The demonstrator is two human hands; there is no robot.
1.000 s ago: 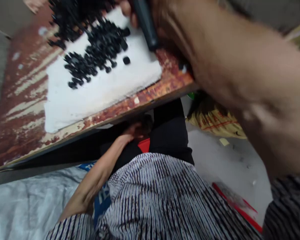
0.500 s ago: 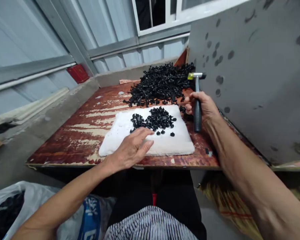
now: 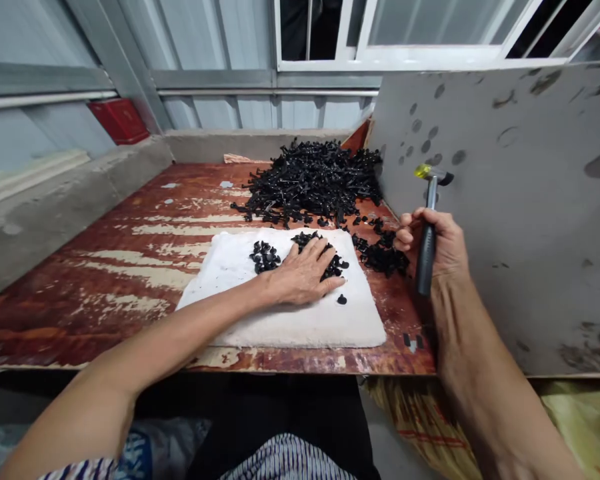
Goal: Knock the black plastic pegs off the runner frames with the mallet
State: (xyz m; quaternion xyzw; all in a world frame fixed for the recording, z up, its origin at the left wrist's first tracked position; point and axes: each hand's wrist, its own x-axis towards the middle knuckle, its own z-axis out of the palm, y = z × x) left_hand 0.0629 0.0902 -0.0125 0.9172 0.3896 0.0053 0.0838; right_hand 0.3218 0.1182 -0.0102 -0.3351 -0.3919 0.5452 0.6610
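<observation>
A worker's left hand (image 3: 304, 272) lies palm down, fingers nearly straight, over small black mushroom-shaped pieces (image 3: 265, 259) on a white cloth pad (image 3: 300, 328), forearm reaching in from eight o'clock; whether it grips any cannot be told. Between the pad's two and three o'clock, the right hand (image 3: 449, 245) curls around a black-handled, yellow-tipped metal hammer (image 3: 425, 263), head up. A tangled black heap (image 3: 320, 179) lies toward twelve on the worn red-brown tabletop (image 3: 125, 257).

Ref: worn red-brown table (image 3: 80, 293). Stained grey panel (image 3: 520, 220) along its right side. Corrugated wall (image 3: 250, 33) and white-framed window (image 3: 430, 27) behind it. Red box (image 3: 120, 120) past its far-left corner. Yellow sacking (image 3: 415, 417) below its front right.
</observation>
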